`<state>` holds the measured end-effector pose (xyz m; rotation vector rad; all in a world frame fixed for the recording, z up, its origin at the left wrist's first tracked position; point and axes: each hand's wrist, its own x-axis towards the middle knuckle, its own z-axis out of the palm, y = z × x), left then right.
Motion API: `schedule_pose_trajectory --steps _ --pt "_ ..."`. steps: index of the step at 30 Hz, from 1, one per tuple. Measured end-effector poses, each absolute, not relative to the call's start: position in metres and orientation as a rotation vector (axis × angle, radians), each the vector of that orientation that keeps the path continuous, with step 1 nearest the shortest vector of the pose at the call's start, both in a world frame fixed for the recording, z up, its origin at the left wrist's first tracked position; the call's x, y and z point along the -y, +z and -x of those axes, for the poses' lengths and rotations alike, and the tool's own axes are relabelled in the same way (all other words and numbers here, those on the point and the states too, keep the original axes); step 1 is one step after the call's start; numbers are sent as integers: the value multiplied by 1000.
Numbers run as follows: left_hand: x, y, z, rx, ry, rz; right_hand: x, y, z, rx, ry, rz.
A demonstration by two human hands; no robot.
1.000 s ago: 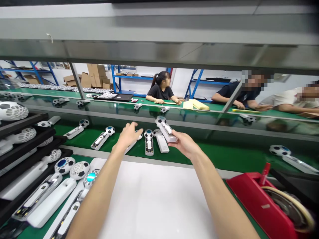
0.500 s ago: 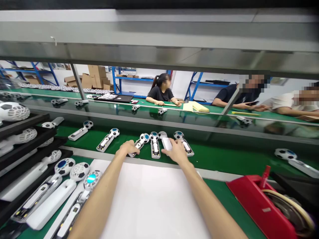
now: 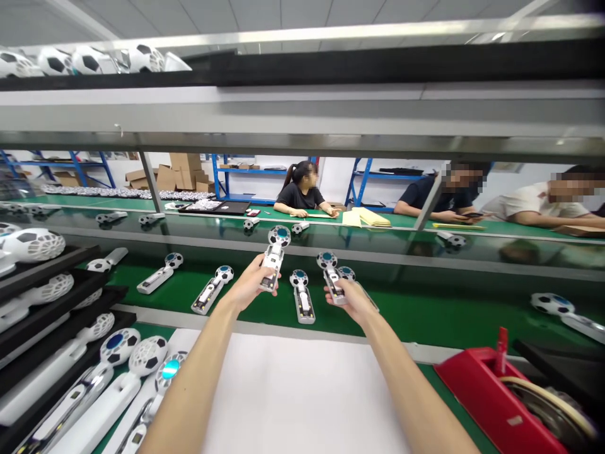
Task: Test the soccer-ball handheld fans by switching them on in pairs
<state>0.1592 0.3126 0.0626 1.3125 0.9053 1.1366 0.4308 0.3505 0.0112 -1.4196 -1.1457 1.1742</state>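
My left hand [image 3: 253,282] grips a white device with a soccer-ball head [image 3: 278,237], its open-backed handle pointing down and its ball end up, above the green surface. Another such device [image 3: 328,261] is in my right hand [image 3: 350,299], fingers wrapped round its handle, inner parts facing up. Between the hands a third open-backed device [image 3: 303,296] lies on the green belt [image 3: 425,315]. Partly behind my right hand is one more ball-headed device [image 3: 346,272]. Further left on the belt rest several others, among them one near my left forearm [image 3: 212,290].
White sheet [image 3: 302,391] in front of me. Black trays [image 3: 42,334] with more devices are stacked at the left. A red tape dispenser [image 3: 491,391] stands at the right. Overhead runs a shelf [image 3: 302,116]. Three people sit across the line.
Both hands have lifted devices off the belt; the right one's device has turned from its plain white side to its open side. The camera view has tilted upward.
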Motion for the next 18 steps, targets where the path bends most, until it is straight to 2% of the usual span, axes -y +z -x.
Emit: schedule_pose_trajectory --steps 3,8,18 --pt "-304 73 -165 -720 1258 -1358 -338 40 -422 1121 1204 1097" --pt "-291 89 -173 -559 1344 -1443 -305 79 -401 1186 1052 797" --pt "-252 123 -185 -369 1279 -1354 -245 122 -387 1340 1201 613"
